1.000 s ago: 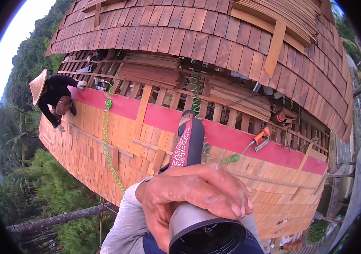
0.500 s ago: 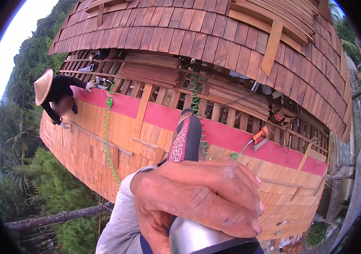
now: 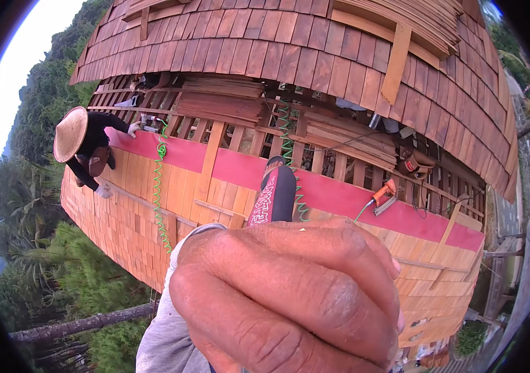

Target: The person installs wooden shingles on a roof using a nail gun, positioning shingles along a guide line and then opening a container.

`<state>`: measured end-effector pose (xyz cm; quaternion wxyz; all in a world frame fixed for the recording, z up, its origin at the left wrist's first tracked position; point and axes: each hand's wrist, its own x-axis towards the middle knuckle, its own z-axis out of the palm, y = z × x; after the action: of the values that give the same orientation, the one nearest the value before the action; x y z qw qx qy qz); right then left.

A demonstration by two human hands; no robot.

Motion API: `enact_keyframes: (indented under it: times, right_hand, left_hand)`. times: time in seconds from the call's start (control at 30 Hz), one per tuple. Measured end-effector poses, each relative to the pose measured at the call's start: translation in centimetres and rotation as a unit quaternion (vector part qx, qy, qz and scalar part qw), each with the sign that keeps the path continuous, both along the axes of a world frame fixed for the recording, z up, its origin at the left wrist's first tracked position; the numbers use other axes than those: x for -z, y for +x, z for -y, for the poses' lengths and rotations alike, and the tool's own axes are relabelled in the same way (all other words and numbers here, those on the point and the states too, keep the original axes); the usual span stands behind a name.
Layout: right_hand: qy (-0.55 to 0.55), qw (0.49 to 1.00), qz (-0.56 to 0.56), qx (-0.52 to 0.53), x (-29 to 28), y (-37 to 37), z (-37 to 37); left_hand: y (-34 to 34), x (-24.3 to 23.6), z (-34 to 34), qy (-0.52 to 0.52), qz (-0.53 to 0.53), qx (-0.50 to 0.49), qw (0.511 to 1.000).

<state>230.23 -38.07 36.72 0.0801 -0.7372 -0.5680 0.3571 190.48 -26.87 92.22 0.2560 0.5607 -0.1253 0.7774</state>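
My left hand (image 3: 296,292) is raised very close, filling the lower middle. Its fingers are curled tightly, backs and knuckles uppermost, with a grey sleeve (image 3: 168,329) at the wrist. The silver metal object it gripped earlier is almost wholly hidden behind the fingers now. My right hand is out of view. Beyond the hand, my leg (image 3: 274,196) in dark trousers with printed lettering reaches forward, its sandalled foot (image 3: 274,163) by the red underlay strip (image 3: 234,169). An orange nail gun (image 3: 384,193) lies on that strip to the right, a green hose attached.
Wooden shingles (image 3: 128,193) cover the curved, sloping roof. Across the open battens lie stacked shingles (image 3: 221,107). At left, a co-worker in a conical straw hat (image 3: 71,133) crouches, one gloved hand beside another nail gun (image 3: 152,121). A coiled green hose (image 3: 158,180) trails down the slope.
My left hand has come closer and larger in view, covering the silver object that showed below it. The co-worker's hat has tipped toward me.
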Motion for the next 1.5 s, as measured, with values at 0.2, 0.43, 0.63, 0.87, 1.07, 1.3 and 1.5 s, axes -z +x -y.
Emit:
enact_keyframes:
  times: [0.2,0.43,0.63,0.87,1.07,1.3,1.5]
  right_hand:
    - [-0.039,0.998,-0.040,0.038,-1.3,-1.1,-0.1]
    - [-0.045,0.997,-0.058,0.039,-1.9,-1.1,-0.3]
    - [-0.042,0.996,-0.065,0.047,-1.7,-0.1,1.5]
    - [-0.046,0.996,-0.049,0.053,-0.8,1.5,4.1]
    - [-0.085,0.995,-0.046,0.019,-1.4,0.0,2.8]
    - [-0.084,0.990,-0.076,0.078,0.1,2.1,4.3]
    - [-0.113,0.988,-0.092,0.040,3.1,4.3,3.5]
  left_hand:
    - [1.2,-1.3,0.0,0.000,0.001,-0.038,0.999]
    - [1.2,-2.3,-0.5,0.022,0.020,-0.038,0.999]
    - [-3.1,-3.4,-0.9,0.024,-0.120,0.052,0.991]
    - [-2.4,-1.9,1.3,-0.258,-0.072,0.077,0.960]
    - [-4.4,1.8,0.4,-0.326,-0.111,-0.014,0.939]
    - [-9.0,7.7,1.2,-0.372,-0.132,-0.040,0.918]
    - [-9.6,7.9,3.9,-0.409,-0.147,-0.181,0.882]
